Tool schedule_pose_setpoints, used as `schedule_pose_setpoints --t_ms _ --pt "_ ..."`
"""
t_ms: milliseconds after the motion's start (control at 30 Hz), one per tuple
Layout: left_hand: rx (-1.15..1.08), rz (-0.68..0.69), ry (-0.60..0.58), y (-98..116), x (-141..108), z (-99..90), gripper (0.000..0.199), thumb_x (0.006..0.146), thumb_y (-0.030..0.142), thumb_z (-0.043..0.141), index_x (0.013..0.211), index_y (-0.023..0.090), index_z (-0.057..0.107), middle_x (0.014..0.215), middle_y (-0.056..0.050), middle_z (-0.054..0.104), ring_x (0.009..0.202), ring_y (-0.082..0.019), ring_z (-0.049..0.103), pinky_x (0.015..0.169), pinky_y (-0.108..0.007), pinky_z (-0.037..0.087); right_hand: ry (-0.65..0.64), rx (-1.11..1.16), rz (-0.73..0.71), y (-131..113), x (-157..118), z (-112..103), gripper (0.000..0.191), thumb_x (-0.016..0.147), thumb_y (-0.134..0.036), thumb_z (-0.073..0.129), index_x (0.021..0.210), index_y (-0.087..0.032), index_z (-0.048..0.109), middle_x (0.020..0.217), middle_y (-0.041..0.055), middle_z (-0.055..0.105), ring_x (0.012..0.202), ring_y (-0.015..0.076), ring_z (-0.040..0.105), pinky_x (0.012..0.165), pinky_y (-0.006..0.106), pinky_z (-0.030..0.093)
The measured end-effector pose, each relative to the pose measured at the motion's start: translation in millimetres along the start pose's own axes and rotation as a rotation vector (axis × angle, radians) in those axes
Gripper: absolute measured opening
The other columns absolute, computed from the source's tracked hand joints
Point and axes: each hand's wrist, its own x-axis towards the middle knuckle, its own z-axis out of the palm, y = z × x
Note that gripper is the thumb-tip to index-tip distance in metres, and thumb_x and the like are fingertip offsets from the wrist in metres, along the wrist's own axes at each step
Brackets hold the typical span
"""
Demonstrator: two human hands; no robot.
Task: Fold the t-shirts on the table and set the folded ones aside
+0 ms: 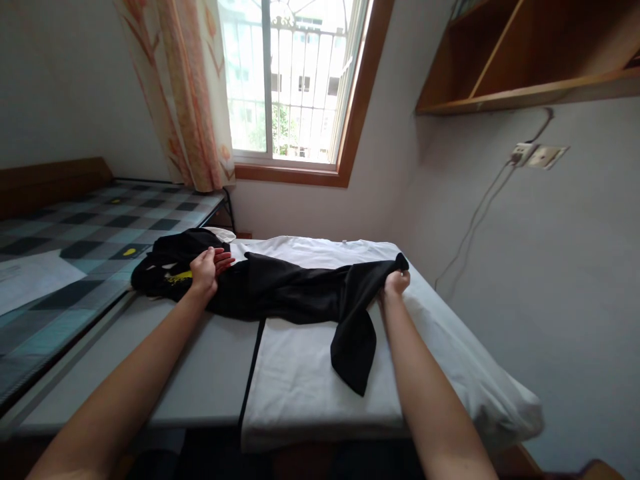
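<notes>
A long black garment [300, 293] lies stretched across the white-covered table, with one black flap hanging toward the near edge. My right hand [397, 281] is closed on its right end, which is lifted a little. At the left, my left hand [209, 268] rests by the garment with its fingers apart, palm turned to the right. Beyond that hand sits a bunched black part with yellow and white markings [179, 276]. A white cloth [313, 248] shows behind the garment.
A bed with a checked cover [125, 207] stands at the left, with white papers [37, 275] on it. A curtained window [300, 80] is behind the table. At the right are a wooden shelf [490, 93] and a wall socket [543, 156] with hanging cables.
</notes>
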Motion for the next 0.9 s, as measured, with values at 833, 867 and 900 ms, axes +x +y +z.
schedule_pose_setpoints --t_ms 833,867,900 --pt "0.469 0.358 -0.844 -9 -34 9.5 0.057 0.074 0.057 0.069 0.119 0.022 0.068 0.122 -0.008 0.069 0.111 -0.029 0.064 0.100 -0.041 0.049 -0.741 -0.777 -0.478 -33 -63 23 0.029 0.087 -0.041 0.064 0.111 -0.026 0.072 0.118 0.0089 0.064 0.111 0.0274 0.056 0.094 0.042 0.036" --pt "0.450 0.323 -0.833 -9 -33 9.7 0.056 0.074 0.057 0.069 0.117 0.021 0.069 0.120 -0.008 0.070 0.108 -0.029 0.066 0.097 -0.040 0.050 -0.746 -0.775 -0.477 -34 -62 23 0.025 0.088 -0.039 0.064 0.108 -0.027 0.073 0.117 0.0085 0.065 0.111 0.0272 0.056 0.094 0.042 0.036" --pt "0.429 0.299 -0.815 -9 -33 9.9 0.055 0.073 0.056 0.069 0.114 0.020 0.069 0.117 -0.008 0.071 0.105 -0.029 0.067 0.095 -0.040 0.051 -0.748 -0.772 -0.476 -34 -63 23 0.022 0.088 -0.037 0.063 0.105 -0.027 0.073 0.117 0.0082 0.065 0.110 0.0271 0.056 0.093 0.042 0.036"
